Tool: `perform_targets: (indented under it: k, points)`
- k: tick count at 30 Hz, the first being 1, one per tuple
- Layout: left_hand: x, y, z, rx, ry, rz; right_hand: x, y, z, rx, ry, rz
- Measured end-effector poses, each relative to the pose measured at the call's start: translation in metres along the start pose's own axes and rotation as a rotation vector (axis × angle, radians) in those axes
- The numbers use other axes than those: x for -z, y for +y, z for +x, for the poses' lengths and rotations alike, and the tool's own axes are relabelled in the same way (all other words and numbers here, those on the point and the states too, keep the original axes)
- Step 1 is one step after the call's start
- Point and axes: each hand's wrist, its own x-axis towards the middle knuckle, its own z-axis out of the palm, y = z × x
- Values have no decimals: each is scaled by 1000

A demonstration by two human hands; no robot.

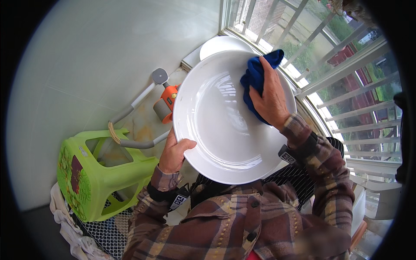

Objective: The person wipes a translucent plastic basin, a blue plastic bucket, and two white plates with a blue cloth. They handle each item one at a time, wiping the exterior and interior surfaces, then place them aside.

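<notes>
A large round white dish (216, 112), glossy and shallow with a broad rim, is held up in front of my body, its inner side facing me. My left hand (174, 152) grips its lower left edge, the thumb over the rim and the other fingers hidden behind. At the upper right, my right hand (271, 97) presses a bunched dark blue cloth (253, 80) against the inside of the dish near the rim. One end of the cloth sticks out past the edge toward the window.
A green plastic stool (82, 173) lies tipped on a wire mesh crate (106, 229) at left. Behind the dish are an orange and grey device (167, 104), a bent grey tube (138, 143) and another white round piece (225, 45). A barred window (346, 73) runs along the right.
</notes>
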Motion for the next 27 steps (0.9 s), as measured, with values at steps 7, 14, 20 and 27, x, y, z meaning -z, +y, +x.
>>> perform_targets:
  k: [7,14,20,27]
  points:
    - [17,-1,7,65,-26,69,-37,-74,31,157,-274,291]
    - [21,-12,1,-159,117,-38,-42,-108,16,818,-206,385]
    - [12,-5,-12,-46,47,-66,-29,-30,69,398,-79,-186]
    - [-4,-30,-16,-25,229,-151,30,20,-6,115,-187,-563]
